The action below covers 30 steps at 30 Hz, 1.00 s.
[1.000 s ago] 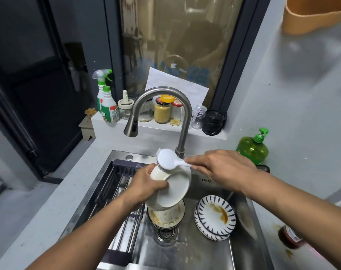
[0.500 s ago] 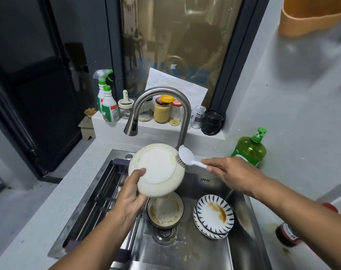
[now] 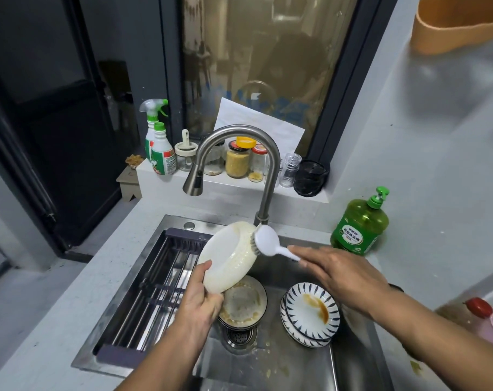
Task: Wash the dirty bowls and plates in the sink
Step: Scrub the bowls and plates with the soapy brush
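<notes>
Your white bowl (image 3: 230, 255) is tilted on edge above the sink (image 3: 296, 368), its outer wall smeared with yellowish residue. Your left hand (image 3: 196, 299) grips its near rim, thumb over the base. Your right hand (image 3: 342, 275) pinches the white brush (image 3: 265, 240), bristles touching the bowl's far-right side.

White bowl (image 3: 228, 256) in left hand (image 3: 196, 301), brush (image 3: 263, 239) against it.
</notes>
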Each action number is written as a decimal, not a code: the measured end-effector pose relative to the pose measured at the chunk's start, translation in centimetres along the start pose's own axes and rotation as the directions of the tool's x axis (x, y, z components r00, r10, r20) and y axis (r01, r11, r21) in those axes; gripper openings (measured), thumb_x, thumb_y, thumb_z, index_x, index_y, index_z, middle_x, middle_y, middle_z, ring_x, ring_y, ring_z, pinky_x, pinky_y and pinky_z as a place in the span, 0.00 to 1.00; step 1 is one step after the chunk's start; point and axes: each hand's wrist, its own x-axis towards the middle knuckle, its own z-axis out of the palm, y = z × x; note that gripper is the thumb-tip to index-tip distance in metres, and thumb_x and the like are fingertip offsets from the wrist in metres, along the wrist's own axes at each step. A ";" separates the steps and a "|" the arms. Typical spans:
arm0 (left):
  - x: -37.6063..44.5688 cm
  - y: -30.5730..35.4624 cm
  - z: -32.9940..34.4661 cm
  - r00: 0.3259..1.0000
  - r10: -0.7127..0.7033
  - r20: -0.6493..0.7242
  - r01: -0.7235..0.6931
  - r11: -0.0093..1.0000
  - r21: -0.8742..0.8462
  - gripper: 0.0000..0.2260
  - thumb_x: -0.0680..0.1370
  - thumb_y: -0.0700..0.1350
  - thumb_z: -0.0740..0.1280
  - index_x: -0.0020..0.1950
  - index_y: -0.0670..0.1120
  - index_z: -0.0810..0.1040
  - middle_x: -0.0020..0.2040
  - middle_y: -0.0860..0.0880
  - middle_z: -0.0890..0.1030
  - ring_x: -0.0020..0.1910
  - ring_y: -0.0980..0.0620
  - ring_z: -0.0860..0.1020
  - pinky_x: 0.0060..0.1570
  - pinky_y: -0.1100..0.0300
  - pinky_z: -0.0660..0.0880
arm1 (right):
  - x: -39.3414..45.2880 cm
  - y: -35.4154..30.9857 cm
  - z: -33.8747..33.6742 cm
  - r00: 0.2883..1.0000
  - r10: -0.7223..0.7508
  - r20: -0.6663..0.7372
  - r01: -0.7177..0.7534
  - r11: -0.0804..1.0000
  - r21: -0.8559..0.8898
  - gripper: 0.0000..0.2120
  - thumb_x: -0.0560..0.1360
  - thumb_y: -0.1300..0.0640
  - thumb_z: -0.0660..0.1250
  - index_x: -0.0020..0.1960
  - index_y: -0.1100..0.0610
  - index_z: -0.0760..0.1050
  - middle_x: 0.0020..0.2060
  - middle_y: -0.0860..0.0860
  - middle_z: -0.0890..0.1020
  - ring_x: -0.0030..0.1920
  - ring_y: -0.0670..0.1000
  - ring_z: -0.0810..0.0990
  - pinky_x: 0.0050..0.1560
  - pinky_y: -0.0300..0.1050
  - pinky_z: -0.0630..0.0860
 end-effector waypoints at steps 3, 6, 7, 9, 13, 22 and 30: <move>-0.1 0.3 -0.1 0.997 -0.026 0.077 0.026 1.000 -0.007 0.08 0.82 0.39 0.62 0.57 0.37 0.76 0.44 0.37 0.86 0.37 0.41 0.86 0.29 0.47 0.82 | 1.4 1.2 -1.3 0.999 0.039 -0.035 -0.038 0.999 0.018 0.21 0.81 0.35 0.50 0.73 0.29 0.61 0.58 0.41 0.80 0.56 0.47 0.78 0.52 0.48 0.78; -0.3 0.6 -0.1 0.988 -0.068 0.139 0.064 0.997 0.031 0.11 0.79 0.38 0.63 0.60 0.37 0.76 0.48 0.37 0.86 0.42 0.40 0.86 0.34 0.42 0.83 | 2.5 2.1 -2.9 0.998 0.051 -0.020 -0.051 0.998 0.027 0.19 0.81 0.37 0.54 0.72 0.30 0.65 0.60 0.41 0.81 0.53 0.46 0.78 0.46 0.43 0.76; -0.3 0.8 -0.1 0.983 -0.080 0.163 0.073 0.996 0.046 0.14 0.77 0.38 0.64 0.62 0.37 0.76 0.51 0.37 0.86 0.45 0.40 0.86 0.38 0.39 0.83 | 2.8 2.3 -3.4 0.999 0.051 -0.013 -0.050 0.998 0.032 0.19 0.81 0.37 0.55 0.71 0.31 0.66 0.60 0.41 0.81 0.51 0.45 0.77 0.42 0.39 0.73; 0.0 1.4 0.0 0.975 -0.105 0.194 0.088 0.992 0.094 0.18 0.75 0.38 0.66 0.65 0.37 0.75 0.57 0.37 0.84 0.54 0.40 0.84 0.49 0.35 0.79 | 2.9 2.6 -4.3 0.998 0.063 -0.023 -0.062 0.997 0.050 0.18 0.82 0.39 0.56 0.71 0.32 0.68 0.61 0.41 0.81 0.49 0.44 0.76 0.39 0.37 0.69; 0.5 2.3 0.5 0.961 -0.058 0.270 -0.015 0.966 0.258 0.22 0.75 0.33 0.67 0.69 0.41 0.73 0.64 0.37 0.81 0.62 0.38 0.80 0.56 0.33 0.76 | 2.0 0.7 -5.8 0.999 -0.029 0.019 0.032 0.990 -0.136 0.19 0.81 0.36 0.51 0.72 0.28 0.60 0.56 0.40 0.79 0.54 0.47 0.78 0.48 0.46 0.78; 0.6 0.7 0.2 0.898 -0.170 0.406 0.057 0.960 0.275 0.30 0.75 0.37 0.71 0.76 0.40 0.68 0.70 0.32 0.74 0.69 0.35 0.74 0.65 0.35 0.72 | 3.0 -4.1 -3.9 0.983 -0.108 0.147 0.150 0.936 -0.319 0.18 0.84 0.41 0.49 0.74 0.32 0.59 0.57 0.48 0.77 0.56 0.56 0.79 0.44 0.46 0.67; 0.6 0.9 0.2 0.926 -0.092 0.367 0.004 0.972 0.233 0.43 0.63 0.37 0.84 0.75 0.40 0.69 0.68 0.33 0.76 0.67 0.35 0.76 0.55 0.38 0.79 | 2.3 -2.3 -3.5 0.964 -0.066 0.256 0.105 0.985 -0.139 0.17 0.82 0.38 0.55 0.70 0.29 0.63 0.59 0.39 0.81 0.59 0.48 0.78 0.54 0.49 0.77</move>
